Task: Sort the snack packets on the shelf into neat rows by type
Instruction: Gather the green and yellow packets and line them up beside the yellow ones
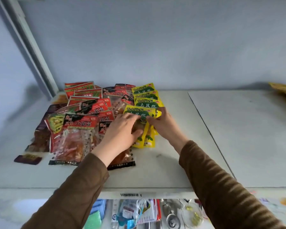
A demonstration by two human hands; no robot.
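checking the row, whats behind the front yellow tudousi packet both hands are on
Three more yellow TuDouSi packets overlap in a line toward the wall behind the front yellow packet. The left hand and right hand cover its lower half.

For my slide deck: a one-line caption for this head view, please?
Both hands, left hand and right hand, hold the front yellow packet in a row beside mixed red packets.

On the white shelf (172, 154) lie at least four yellow potato-shred packets (145, 103) in a row, about seven red-and-black gluten packets (82, 123), four or five red-and-green packets (82, 93) and roughly three dark maroon packets (28, 158), with two hands present.
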